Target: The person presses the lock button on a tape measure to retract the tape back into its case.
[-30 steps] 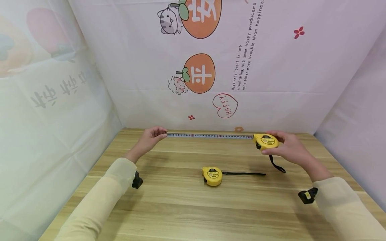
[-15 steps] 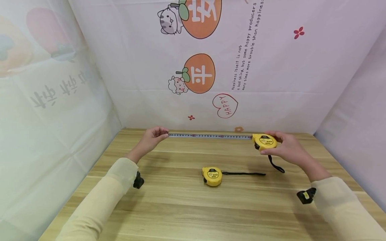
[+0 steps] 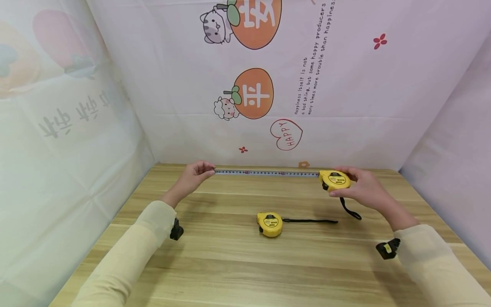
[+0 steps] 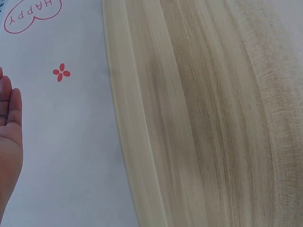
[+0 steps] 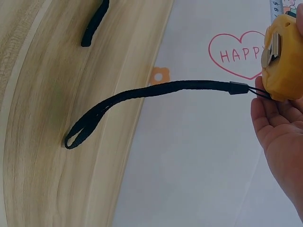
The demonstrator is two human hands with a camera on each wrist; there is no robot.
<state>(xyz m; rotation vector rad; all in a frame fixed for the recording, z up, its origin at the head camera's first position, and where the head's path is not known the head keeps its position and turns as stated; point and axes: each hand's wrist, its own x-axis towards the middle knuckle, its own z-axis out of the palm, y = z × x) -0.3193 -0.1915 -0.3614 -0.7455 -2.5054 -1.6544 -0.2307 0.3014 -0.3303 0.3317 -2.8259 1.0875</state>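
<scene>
My right hand (image 3: pixel 362 185) grips a yellow tape measure (image 3: pixel 334 180), its black wrist strap (image 5: pixel 165 89) dangling below. From the case a white blade (image 3: pixel 264 173) with printed numbers runs straight left, held up over the far part of the table. The blade's end is pinched between thumb and fingers of my left hand (image 3: pixel 197 174); the tip itself is hidden there. Only part of the left hand (image 4: pixel 9 127) shows at the edge of the left wrist view. A second yellow tape measure (image 3: pixel 270 224) lies on the table between my arms, its black strap (image 3: pixel 310 221) stretched to the right.
The wooden table (image 3: pixel 245 273) meets a white printed cloth (image 3: pixel 184 85) along its back edge, just beyond both hands. More cloth hangs at the left (image 3: pixel 57 170) and right sides. Each wrist carries a small black camera (image 3: pixel 176 230).
The right hand has moved slightly left with the tape measure, and the left hand slightly right, so the exposed blade is a little shorter. The tape measure on the table has stayed still.
</scene>
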